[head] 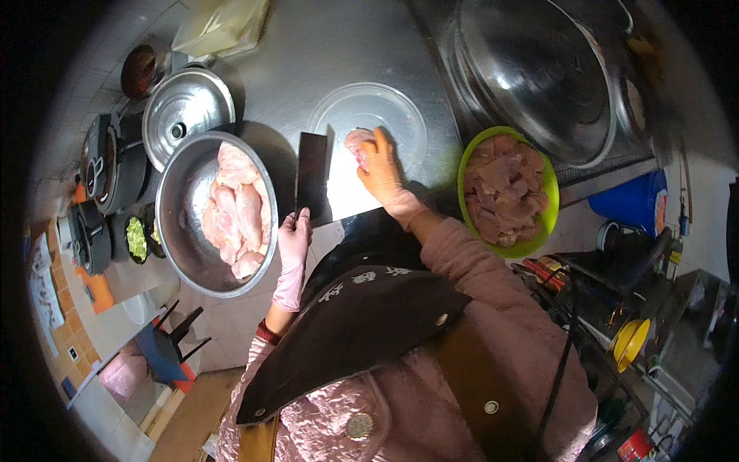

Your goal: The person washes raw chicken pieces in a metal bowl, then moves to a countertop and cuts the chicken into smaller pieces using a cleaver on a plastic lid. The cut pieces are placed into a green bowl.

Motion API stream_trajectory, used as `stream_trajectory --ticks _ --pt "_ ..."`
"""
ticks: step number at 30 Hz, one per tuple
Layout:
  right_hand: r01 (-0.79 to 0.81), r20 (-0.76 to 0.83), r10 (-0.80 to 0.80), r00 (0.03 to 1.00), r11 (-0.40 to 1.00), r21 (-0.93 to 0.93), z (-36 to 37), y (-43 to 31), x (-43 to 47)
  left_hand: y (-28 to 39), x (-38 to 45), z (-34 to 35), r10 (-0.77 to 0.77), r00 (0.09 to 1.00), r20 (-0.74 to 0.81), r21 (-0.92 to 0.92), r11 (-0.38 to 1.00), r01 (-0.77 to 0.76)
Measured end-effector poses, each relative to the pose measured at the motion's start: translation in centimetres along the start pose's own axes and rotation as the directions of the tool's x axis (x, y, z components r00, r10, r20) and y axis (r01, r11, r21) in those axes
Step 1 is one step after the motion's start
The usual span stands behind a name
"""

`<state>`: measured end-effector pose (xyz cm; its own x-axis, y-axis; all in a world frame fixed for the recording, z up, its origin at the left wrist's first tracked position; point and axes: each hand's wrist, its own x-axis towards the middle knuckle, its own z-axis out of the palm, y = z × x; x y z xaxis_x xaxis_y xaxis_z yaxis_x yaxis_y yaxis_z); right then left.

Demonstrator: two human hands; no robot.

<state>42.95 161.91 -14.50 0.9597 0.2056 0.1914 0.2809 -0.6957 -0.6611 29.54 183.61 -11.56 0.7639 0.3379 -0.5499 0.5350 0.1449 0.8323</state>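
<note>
In my gloved left hand (295,237) is the handle of a cleaver (311,170), whose broad dark blade stretches away over the steel worktop's front. My right hand (379,167), also gloved, has its fingers and thumb on a small piece of raw chicken (355,140). That piece lies on a round, pale cutting board (404,124), which is washed out by glare near me. To the left, a large steel basin (182,231) holds several whole raw chicken breasts (236,208). On the right stands a lime-green bowl (550,216) full of cut chicken pieces (504,187).
A big domed metal lid (537,75) takes up the far right. Behind the steel basin are a shiny round lid (190,110) and a dark pot (124,173). A translucent plastic bag (222,26) lies at the far left of the steel worktop (340,40).
</note>
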Motion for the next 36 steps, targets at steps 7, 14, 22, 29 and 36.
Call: stream_trajectory --ticks 7,14,22,29,36 --pt "-0.009 -0.04 0.015 0.999 0.99 0.14 -0.3 1.1 -1.4 0.7 -0.4 2.3 0.559 0.829 -0.021 0.648 0.639 -0.414" --pt "0.046 -0.052 -0.041 0.998 0.994 0.1 -0.1 1.3 -2.0 3.4 -1.1 5.6 0.65 0.725 0.227 0.825 0.267 -0.498" --pt "-0.021 -0.038 0.026 0.999 0.992 0.128 -0.5 0.9 -1.4 3.2 -1.2 5.9 0.656 0.728 0.2 0.838 0.27 -0.473" --pt "-0.334 0.066 0.341 0.938 0.834 0.44 0.4 2.6 1.1 3.8 -0.7 4.9 0.693 0.717 0.076 0.831 0.354 -0.429" --pt "-0.433 0.193 0.408 0.892 0.652 0.623 0.5 4.6 1.8 4.0 -0.8 4.3 0.705 0.709 0.021 0.809 0.404 -0.426"
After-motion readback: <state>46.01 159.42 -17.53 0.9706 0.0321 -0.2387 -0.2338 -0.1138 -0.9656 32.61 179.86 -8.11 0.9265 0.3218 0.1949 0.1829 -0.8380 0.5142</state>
